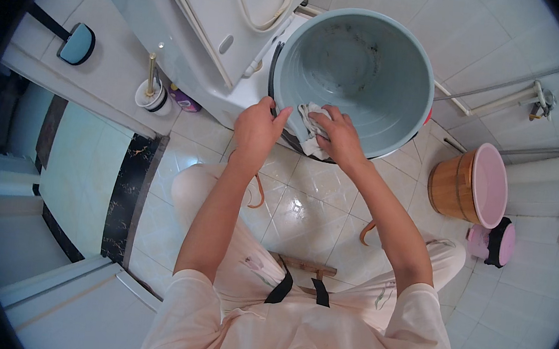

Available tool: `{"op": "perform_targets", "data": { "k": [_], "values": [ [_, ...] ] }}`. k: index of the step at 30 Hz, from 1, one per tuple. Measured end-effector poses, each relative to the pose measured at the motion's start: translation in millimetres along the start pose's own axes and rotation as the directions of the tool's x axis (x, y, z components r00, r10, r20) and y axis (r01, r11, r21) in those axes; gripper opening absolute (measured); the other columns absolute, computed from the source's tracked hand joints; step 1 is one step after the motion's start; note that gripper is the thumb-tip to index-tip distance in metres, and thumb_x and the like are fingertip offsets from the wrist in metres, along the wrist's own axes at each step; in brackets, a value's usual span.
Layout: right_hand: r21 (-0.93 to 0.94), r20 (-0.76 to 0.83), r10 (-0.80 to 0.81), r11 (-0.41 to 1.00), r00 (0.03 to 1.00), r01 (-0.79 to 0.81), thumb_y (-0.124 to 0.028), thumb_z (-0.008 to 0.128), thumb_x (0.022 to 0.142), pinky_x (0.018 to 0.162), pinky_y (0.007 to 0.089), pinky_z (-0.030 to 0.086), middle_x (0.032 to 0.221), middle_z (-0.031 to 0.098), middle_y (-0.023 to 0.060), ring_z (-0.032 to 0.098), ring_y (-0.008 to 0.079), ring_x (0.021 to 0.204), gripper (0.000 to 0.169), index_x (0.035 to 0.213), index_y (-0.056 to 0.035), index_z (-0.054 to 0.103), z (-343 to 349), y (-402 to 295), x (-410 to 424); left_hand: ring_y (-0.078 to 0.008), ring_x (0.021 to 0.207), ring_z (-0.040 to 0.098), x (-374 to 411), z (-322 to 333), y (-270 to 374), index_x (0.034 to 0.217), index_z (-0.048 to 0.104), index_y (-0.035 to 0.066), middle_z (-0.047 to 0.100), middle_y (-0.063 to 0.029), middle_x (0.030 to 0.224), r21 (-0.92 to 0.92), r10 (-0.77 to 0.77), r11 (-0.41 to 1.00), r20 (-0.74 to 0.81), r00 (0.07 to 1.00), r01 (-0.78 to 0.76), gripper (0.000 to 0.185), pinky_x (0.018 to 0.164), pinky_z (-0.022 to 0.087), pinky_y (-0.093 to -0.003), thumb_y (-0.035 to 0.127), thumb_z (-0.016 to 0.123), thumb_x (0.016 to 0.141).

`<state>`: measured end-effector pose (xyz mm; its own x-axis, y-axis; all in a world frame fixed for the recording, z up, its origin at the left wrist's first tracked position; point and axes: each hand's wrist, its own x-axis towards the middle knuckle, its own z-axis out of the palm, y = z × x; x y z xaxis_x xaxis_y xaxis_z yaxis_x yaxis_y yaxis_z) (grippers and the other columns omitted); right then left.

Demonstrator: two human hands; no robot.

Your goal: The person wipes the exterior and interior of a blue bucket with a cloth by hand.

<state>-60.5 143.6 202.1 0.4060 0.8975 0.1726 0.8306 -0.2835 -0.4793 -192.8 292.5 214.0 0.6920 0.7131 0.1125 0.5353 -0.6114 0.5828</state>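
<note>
A large grey-blue plastic tub stands tilted before me, its open mouth facing me, with dark marks on its inner bottom. My left hand is at the tub's left rim, near a black band or handle, thumb and fingers around the edge. With my right hand I press a white cloth over the near rim, part of it inside the tub and part outside. The fingertips of my right hand rest on the cloth's upper part.
Behind the tub's left side is a white appliance with a raised lid. A toilet brush in a white holder and a purple bottle stand left. On the right are a wooden bucket with pink lining, a pink container and a wall tap.
</note>
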Motion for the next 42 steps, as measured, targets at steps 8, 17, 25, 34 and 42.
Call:
{"op": "perform_targets", "data": {
  "k": [8,17,25,34,42],
  "values": [
    [0.081,-0.028,0.105,0.991,0.994,-0.102,-0.006,0.064,0.065,0.081,0.0406,0.047,0.101,0.057,0.0113,0.057,0.0325,0.09,0.038,0.102,-0.0163,0.065,11,54,34,-0.0176,0.067,0.063,1,54,8,0.104,0.055,-0.001,0.063,-0.0096,0.085,-0.787,-0.267,0.352,0.434,0.861,0.506,0.027,0.057,0.055,-0.0303,0.013,0.059,0.081],
    [0.038,-0.014,-0.061,0.997,0.998,0.061,-0.01,0.068,0.065,0.079,0.0405,0.047,0.102,0.055,0.012,0.054,0.0345,0.088,0.035,0.1,-0.0138,0.064,7,-29,-4,-0.0161,0.071,0.062,-5,53,5,0.103,0.055,0.0,0.063,-0.0087,0.089,-0.82,-0.31,0.407,0.29,0.906,0.402,0.026,0.054,0.053,-0.0287,0.01,0.06,0.08],
    [-0.047,0.017,0.138,0.989,0.99,-0.137,-0.008,0.066,0.065,0.081,0.0411,0.047,0.112,0.055,0.0076,0.054,0.033,0.093,0.036,0.1,-0.0147,0.066,-15,39,-7,-0.0194,0.076,0.062,-9,81,5,0.105,0.055,-0.005,0.066,-0.0116,0.089,-0.817,-0.146,0.554,0.092,0.985,0.159,0.031,0.069,0.049,-0.0305,0.006,0.056,0.077],
    [0.13,-0.105,-0.049,0.99,0.993,0.062,0.0,0.069,0.059,0.076,0.041,0.048,0.102,0.053,0.011,0.051,0.0336,0.092,0.041,0.097,-0.0134,0.062,4,-29,-34,-0.0196,0.075,0.062,-13,60,15,0.106,0.054,-0.005,0.066,-0.0141,0.092,-0.822,-0.305,0.41,0.286,0.908,0.396,0.031,0.069,0.048,-0.0313,0.006,0.056,0.077],
    [0.129,-0.112,0.057,0.991,0.992,-0.042,0.0,0.065,0.06,0.078,0.0405,0.046,0.104,0.056,0.0119,0.052,0.0338,0.088,0.035,0.093,-0.0092,0.067,11,-14,-19,-0.0161,0.068,0.062,-7,99,-6,0.098,0.058,-0.005,0.064,-0.0106,0.078,-0.808,-0.146,0.583,-0.002,0.989,0.084,0.025,0.056,0.049,-0.0299,0.007,0.058,0.076]
  ]
}}
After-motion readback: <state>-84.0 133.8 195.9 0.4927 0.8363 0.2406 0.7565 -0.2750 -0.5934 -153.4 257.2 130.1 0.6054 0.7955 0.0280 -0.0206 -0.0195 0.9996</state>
